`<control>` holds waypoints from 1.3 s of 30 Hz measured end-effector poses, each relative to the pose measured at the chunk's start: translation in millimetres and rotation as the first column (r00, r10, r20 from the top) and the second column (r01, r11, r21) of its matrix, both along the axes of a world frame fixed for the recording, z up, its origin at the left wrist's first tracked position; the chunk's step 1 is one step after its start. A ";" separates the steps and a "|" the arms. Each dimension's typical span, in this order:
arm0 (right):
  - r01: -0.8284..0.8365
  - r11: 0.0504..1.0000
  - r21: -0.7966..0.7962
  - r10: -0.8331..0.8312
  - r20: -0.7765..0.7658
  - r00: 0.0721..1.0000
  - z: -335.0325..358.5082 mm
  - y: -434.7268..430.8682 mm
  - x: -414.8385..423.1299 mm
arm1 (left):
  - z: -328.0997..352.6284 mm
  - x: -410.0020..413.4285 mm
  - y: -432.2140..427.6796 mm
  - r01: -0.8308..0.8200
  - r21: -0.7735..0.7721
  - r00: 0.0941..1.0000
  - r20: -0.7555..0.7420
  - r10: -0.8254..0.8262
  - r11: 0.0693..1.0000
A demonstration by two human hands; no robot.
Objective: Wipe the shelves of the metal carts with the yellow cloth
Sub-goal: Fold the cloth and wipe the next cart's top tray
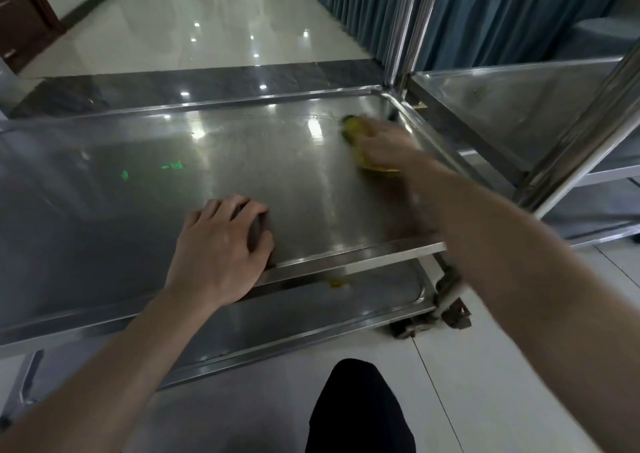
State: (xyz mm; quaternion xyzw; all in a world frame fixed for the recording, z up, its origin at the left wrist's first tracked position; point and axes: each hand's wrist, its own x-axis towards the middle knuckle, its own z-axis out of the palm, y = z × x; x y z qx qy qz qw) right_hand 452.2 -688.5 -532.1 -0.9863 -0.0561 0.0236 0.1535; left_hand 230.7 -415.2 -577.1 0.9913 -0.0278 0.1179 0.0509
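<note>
A stainless steel cart shelf (180,189) fills the middle of the view. My right hand (384,144) grips a bunched yellow cloth (355,130) and presses it on the shelf near its far right corner; the hand is motion-blurred and covers most of the cloth. My left hand (221,248) rests on the shelf's near rim with the fingers bent onto the steel surface, holding nothing. A lower shelf (311,317) of the same cart shows beneath the near rim.
A second metal cart (512,106) stands close on the right, its upright posts (408,27) at the shared corner. A slanted cart handle bar (581,134) crosses at right. Blue curtains (485,13) hang behind. Tiled floor (207,20) lies beyond; my dark trouser leg (360,407) is below.
</note>
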 end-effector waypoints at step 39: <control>-0.137 0.986 -0.091 0.140 0.028 0.990 -21.3 31.8 -141.9 | 1.6 -0.9 -5.2 -0.161 -0.021 0.985 0.067 0.162 0.987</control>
